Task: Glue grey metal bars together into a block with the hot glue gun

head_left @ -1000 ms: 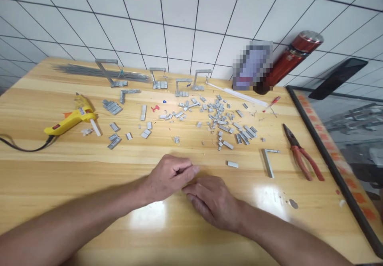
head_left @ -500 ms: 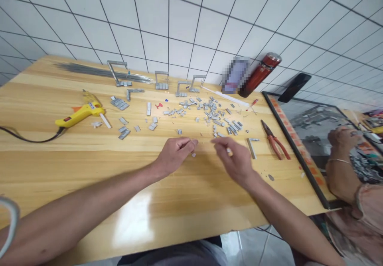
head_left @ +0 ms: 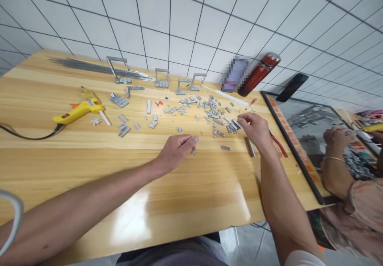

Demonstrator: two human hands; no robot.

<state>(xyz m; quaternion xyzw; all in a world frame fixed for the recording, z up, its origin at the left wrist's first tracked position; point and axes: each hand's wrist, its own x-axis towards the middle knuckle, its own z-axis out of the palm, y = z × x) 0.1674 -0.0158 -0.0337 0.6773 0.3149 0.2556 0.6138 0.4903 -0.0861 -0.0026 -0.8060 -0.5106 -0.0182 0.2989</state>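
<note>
My left hand (head_left: 178,153) rests low over the table with thumb and fingers pinched together. A small grey chip (head_left: 194,152) shows right under its fingertips; whether they grip anything is hidden. Farther right, my right hand (head_left: 256,129) reaches to the edge of the loose grey pieces, its fingers drawn together beside a short grey strip (head_left: 236,124). I cannot make out what is between them. A single grey strip (head_left: 225,148) lies flat between my hands. The heap of small grey pieces (head_left: 211,107) spreads beyond them. An L-shaped grey bar (head_left: 250,148) lies partly hidden by my right hand.
Pliers (head_left: 279,145) lie partly behind my right forearm. A yellow glue gun (head_left: 79,112) with a cord lies left. Grey frames (head_left: 162,77) and thin rods (head_left: 89,69) line the back, near a red flask (head_left: 259,74). At right, a co-worker's hand (head_left: 338,136) is over a black-edged panel (head_left: 295,150).
My right hand has moved right and away from me, from beside my left hand to the loose pieces. A grey strip now shows where it was. My left hand has barely moved.
</note>
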